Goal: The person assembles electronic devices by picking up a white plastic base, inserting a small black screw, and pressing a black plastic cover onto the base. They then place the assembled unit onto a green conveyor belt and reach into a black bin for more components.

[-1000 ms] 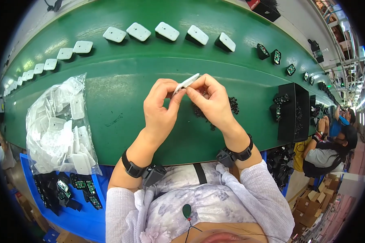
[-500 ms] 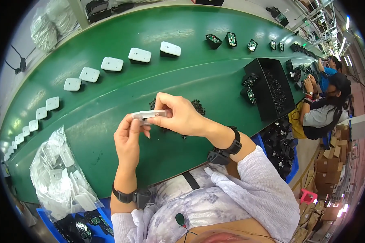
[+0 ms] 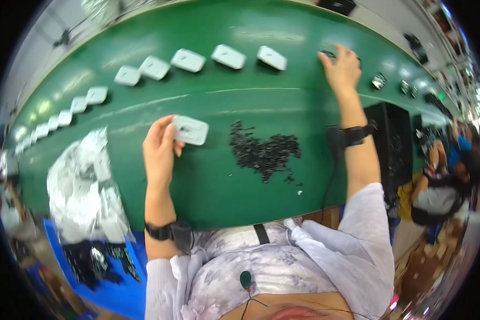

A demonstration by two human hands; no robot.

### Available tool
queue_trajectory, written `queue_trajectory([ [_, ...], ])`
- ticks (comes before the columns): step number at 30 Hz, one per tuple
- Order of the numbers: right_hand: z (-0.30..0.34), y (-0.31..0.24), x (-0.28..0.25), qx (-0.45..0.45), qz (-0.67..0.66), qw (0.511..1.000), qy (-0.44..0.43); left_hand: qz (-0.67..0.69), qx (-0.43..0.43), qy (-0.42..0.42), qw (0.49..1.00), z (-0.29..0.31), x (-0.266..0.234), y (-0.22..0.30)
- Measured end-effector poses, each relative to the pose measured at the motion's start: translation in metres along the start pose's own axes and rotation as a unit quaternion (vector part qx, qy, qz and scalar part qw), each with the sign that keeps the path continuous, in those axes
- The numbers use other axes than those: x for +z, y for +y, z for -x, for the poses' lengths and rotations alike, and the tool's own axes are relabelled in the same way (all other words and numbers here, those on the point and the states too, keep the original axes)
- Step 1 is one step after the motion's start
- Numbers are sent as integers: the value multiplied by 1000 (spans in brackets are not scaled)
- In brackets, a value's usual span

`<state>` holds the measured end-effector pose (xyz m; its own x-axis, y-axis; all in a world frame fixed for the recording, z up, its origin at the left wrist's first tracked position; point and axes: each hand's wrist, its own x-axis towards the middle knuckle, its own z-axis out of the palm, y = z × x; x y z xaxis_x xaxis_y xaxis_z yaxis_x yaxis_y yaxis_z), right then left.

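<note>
My left hand [image 3: 161, 143] pinches a white plastic cover [image 3: 191, 130] by its left edge, over the near part of the green table. The cover has rounded corners and a small dark slot. My right hand [image 3: 342, 69] reaches to the far side of the table, its thumb and fingers curled around a small black housing [image 3: 329, 54] that they mostly hide. Between my arms lies a loose pile of small black parts [image 3: 264, 152]. Along the far side runs a curved row of white-topped units [image 3: 188, 61], which lead off to the left.
A clear bag of white covers [image 3: 88, 197] lies at the left, above a blue bin [image 3: 106, 288] with black parts. A black box [image 3: 389, 138] stands right of my right forearm. More housings with circuit boards [image 3: 378, 81] stand beyond my right hand. Co-workers [image 3: 437, 194] sit at the right.
My right hand has let go of the white cover and moved far out to the right, uncovering the black pile. My left hand keeps the cover, now turned flatter. The whole view has shifted.
</note>
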<state>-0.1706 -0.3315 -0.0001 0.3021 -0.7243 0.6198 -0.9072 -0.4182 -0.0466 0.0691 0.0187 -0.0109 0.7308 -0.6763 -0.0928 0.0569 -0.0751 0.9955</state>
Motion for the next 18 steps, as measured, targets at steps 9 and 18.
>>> queue_trajectory([
  [9, -11, 22, 44, 33, -115, 978, -172, -212, 29, 55, 975, -12, -8, -15],
  [18, 39, -77, -53, -6, -538, 799, -267, -378, 113, 50, 918, 3, -3, -11],
])
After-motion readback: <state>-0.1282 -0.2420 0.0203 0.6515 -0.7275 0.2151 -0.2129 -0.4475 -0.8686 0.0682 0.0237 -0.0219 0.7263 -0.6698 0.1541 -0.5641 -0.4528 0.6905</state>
